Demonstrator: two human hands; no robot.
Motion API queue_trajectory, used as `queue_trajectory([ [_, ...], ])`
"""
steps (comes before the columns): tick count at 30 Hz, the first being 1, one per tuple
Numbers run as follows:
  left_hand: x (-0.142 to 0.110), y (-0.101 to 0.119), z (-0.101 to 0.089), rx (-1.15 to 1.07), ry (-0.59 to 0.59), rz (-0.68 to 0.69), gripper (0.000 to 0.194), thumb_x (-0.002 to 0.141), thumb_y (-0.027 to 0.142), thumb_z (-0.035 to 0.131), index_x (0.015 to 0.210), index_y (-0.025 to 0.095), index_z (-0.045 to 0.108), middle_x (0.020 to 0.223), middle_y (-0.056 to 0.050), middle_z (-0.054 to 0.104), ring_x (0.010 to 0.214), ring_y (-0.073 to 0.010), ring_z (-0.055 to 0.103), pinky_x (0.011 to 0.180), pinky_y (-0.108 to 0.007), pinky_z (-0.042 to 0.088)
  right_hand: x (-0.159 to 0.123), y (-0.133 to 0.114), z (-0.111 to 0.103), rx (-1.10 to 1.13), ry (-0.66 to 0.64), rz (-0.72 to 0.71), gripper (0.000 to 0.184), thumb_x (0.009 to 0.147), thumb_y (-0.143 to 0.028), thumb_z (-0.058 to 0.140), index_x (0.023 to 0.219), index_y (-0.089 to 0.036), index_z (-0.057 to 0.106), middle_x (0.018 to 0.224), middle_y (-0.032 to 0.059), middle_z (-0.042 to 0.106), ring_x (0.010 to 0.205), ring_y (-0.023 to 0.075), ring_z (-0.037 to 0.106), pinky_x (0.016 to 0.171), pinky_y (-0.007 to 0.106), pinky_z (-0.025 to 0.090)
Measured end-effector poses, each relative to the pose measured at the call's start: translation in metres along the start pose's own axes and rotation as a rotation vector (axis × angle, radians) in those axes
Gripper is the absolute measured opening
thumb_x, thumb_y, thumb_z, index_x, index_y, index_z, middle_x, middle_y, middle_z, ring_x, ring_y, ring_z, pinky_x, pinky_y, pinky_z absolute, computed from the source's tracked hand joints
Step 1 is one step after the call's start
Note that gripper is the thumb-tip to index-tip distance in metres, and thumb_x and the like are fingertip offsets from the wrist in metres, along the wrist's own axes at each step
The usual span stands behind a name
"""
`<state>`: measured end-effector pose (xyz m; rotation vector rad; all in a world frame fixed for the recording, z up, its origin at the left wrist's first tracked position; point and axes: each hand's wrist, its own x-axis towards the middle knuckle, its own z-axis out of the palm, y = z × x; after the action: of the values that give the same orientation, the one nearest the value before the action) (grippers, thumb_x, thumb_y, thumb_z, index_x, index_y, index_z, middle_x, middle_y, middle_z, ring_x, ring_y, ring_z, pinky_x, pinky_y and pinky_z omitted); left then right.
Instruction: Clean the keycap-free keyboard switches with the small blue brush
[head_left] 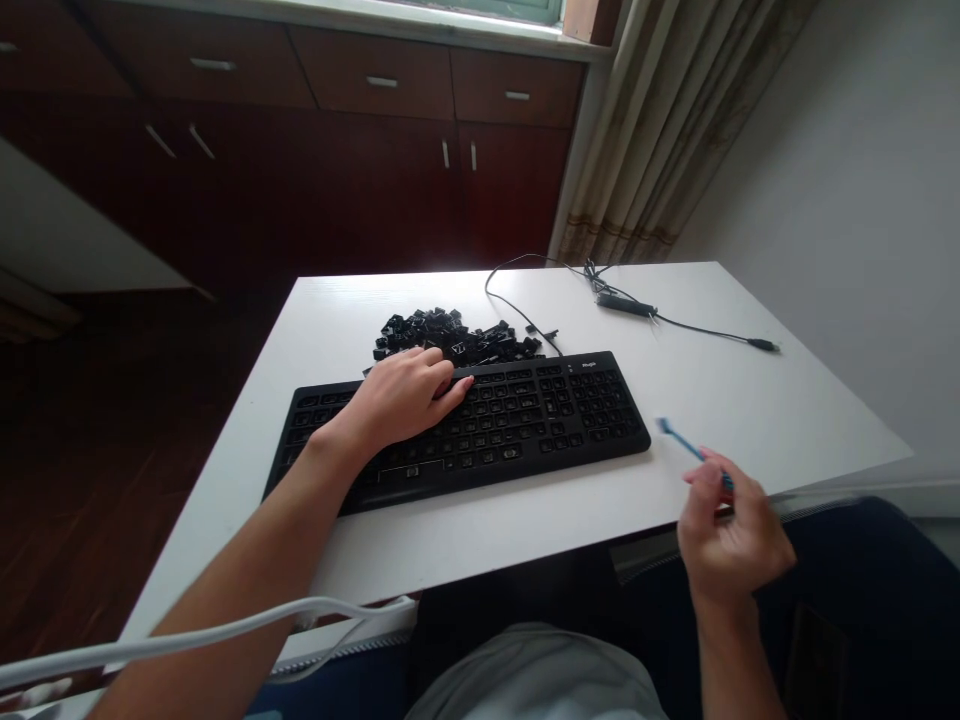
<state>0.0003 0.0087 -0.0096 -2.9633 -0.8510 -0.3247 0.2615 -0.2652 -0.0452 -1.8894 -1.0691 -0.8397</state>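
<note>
A black keyboard [480, 425] with its keycaps removed lies on the white table. Over its far edge, left of the middle, my left hand [409, 395] is closed, thumb along the top face and the other fingers curled toward the back, where their tips are hidden. My right hand [731, 530] is closed around the handle of a blue toothbrush [682, 440], off the keyboard's right end near the table's front edge. Its bristle head points up and left and is slightly blurred. Behind the keyboard, close to my left hand, sits a pile of loose black keycaps [427, 330].
The keyboard's cable [517, 262] loops across the back of the white table [750, 400] to a bundled section. A black slim tool [626, 304] with metal prongs lies beside that bundle. A white curved tube [225, 630] crosses in front of my left forearm. Cabinets stand beyond.
</note>
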Motion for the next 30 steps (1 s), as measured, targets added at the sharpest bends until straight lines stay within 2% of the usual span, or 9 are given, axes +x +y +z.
queue_trajectory([
  [2, 0.000, 0.000, 0.000, 0.000, -0.006, -0.005, 0.044, 0.102, 0.048, 0.044, 0.069, 0.019, 0.049, 0.074, -0.004, 0.057, 0.066, -0.0174, 0.052, 0.058, -0.030, 0.035, -0.003, 0.012, -0.007, -0.047, 0.101, -0.076, 0.021, 0.089, -0.015, 0.068, 0.109, -0.018, 0.074, 0.067, 0.0026, 0.074, 0.055, 0.0138, 0.065, 0.058, 0.027, 0.050],
  [5, 0.001, 0.000, 0.000, 0.003, -0.011, -0.010, 0.044, 0.102, 0.048, 0.043, 0.069, 0.019, 0.047, 0.074, -0.003, 0.056, 0.066, -0.0175, 0.051, 0.057, -0.030, 0.033, -0.014, 0.000, -0.018, 0.214, -0.033, -0.002, 0.018, 0.090, -0.018, 0.067, 0.107, -0.019, 0.073, 0.073, 0.0026, 0.074, 0.058, 0.0142, 0.066, 0.056, 0.027, 0.053],
  [11, 0.001, 0.001, -0.001, -0.001, -0.020, -0.015, 0.044, 0.102, 0.048, 0.043, 0.068, 0.020, 0.046, 0.074, -0.004, 0.055, 0.067, -0.0174, 0.051, 0.058, -0.030, 0.033, -0.025, -0.031, -0.016, 0.470, -0.150, 0.462, 0.023, 0.100, -0.024, 0.053, 0.105, -0.016, 0.074, 0.076, 0.0048, 0.072, 0.049, 0.0121, 0.059, 0.045, 0.025, 0.047],
  [14, 0.001, 0.001, -0.001, -0.007, -0.024, -0.022, 0.044, 0.102, 0.048, 0.044, 0.068, 0.020, 0.045, 0.074, -0.003, 0.055, 0.067, -0.0173, 0.051, 0.058, -0.030, 0.033, -0.016, -0.012, -0.015, 0.011, 0.033, 0.151, 0.019, 0.088, -0.016, 0.071, 0.106, -0.018, 0.078, 0.084, 0.0075, 0.077, 0.071, 0.0189, 0.071, 0.068, 0.031, 0.055],
  [17, 0.001, 0.001, -0.001, -0.013, -0.023, -0.025, 0.044, 0.102, 0.047, 0.044, 0.068, 0.020, 0.045, 0.073, -0.003, 0.054, 0.067, -0.0171, 0.051, 0.058, -0.030, 0.033, -0.009, -0.006, -0.019, -0.052, 0.103, -0.029, 0.036, 0.081, -0.007, 0.076, 0.114, -0.022, 0.077, 0.085, 0.0067, 0.078, 0.069, 0.0186, 0.070, 0.065, 0.029, 0.054],
  [19, 0.001, 0.001, -0.001, -0.013, -0.019, -0.028, 0.045, 0.102, 0.048, 0.043, 0.068, 0.020, 0.045, 0.074, -0.003, 0.054, 0.067, -0.0170, 0.050, 0.058, -0.030, 0.033, -0.009, -0.015, -0.021, 0.144, 0.010, -0.040, 0.035, 0.081, -0.007, 0.075, 0.112, -0.023, 0.077, 0.086, 0.0045, 0.078, 0.066, 0.0168, 0.070, 0.061, 0.028, 0.054],
  [24, 0.001, 0.001, 0.000, -0.014, -0.019, -0.035, 0.044, 0.102, 0.048, 0.043, 0.069, 0.020, 0.045, 0.074, -0.004, 0.055, 0.066, -0.0162, 0.050, 0.056, -0.029, 0.033, -0.010, -0.021, -0.020, 0.471, -0.211, 0.314, 0.017, 0.097, -0.022, 0.060, 0.104, -0.019, 0.075, 0.087, 0.0052, 0.077, 0.060, 0.0155, 0.068, 0.050, 0.027, 0.052],
  [27, 0.001, 0.001, 0.000, -0.011, -0.023, -0.040, 0.044, 0.102, 0.048, 0.044, 0.069, 0.020, 0.046, 0.074, -0.003, 0.055, 0.066, -0.0160, 0.050, 0.056, -0.030, 0.034, -0.005, 0.005, -0.018, 0.135, -0.078, 0.035, 0.022, 0.086, -0.016, 0.074, 0.106, -0.023, 0.078, 0.092, 0.0048, 0.079, 0.074, 0.0199, 0.075, 0.070, 0.031, 0.060],
  [30, 0.002, 0.001, 0.000, 0.003, -0.023, -0.041, 0.043, 0.101, 0.047, 0.045, 0.068, 0.020, 0.047, 0.074, -0.004, 0.056, 0.067, -0.0166, 0.052, 0.057, -0.030, 0.034, -0.002, 0.022, -0.019, 0.071, 0.015, -0.104, 0.040, 0.079, -0.011, 0.080, 0.114, -0.028, 0.076, 0.091, 0.0030, 0.079, 0.071, 0.0201, 0.074, 0.065, 0.031, 0.060],
])
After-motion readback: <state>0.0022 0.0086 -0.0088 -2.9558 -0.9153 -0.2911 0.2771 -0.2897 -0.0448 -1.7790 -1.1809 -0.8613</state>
